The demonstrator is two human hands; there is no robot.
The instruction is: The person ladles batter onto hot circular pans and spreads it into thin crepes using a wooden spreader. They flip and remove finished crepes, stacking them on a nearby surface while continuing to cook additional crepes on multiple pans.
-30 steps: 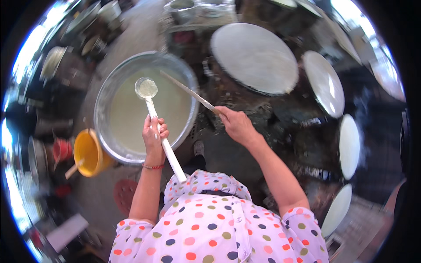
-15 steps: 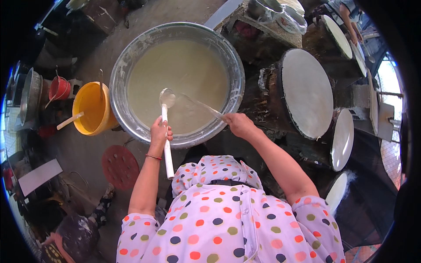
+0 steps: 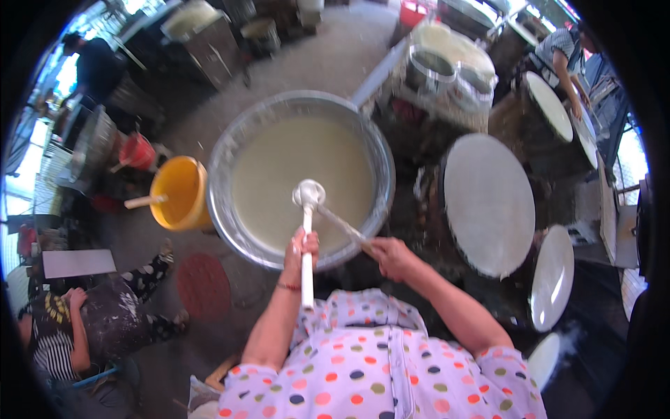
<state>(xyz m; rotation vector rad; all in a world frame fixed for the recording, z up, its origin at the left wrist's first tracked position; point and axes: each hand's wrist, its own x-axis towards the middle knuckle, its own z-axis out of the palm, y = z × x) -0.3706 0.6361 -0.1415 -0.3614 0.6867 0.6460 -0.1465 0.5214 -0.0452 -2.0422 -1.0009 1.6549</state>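
Note:
A wide metal basin (image 3: 218, 202) of pale, milky batter (image 3: 279, 150) stands in front of me. My left hand (image 3: 301, 250) is closed around the white handle of a ladle (image 3: 308, 193), whose coated bowl is over the batter. In my right hand (image 3: 395, 258), closed at the basin's near right rim, is a long, thin flat stick (image 3: 343, 225), smeared pale. Its far end meets the ladle's bowl, or overlaps it in view; I cannot tell which.
Round griddles (image 3: 488, 202) with pale tops line my right side. A yellow bucket (image 3: 199, 188) with a stick-like handle stands left of the basin, near a red round stool (image 3: 203, 286). One person (image 3: 105, 321) sits at left; another (image 3: 558, 59) works at far right.
My view has shifted, so the basin appears lower and further right. The stick's tip has come to the ladle's bowl; before, the two were apart. Both hands keep their holds.

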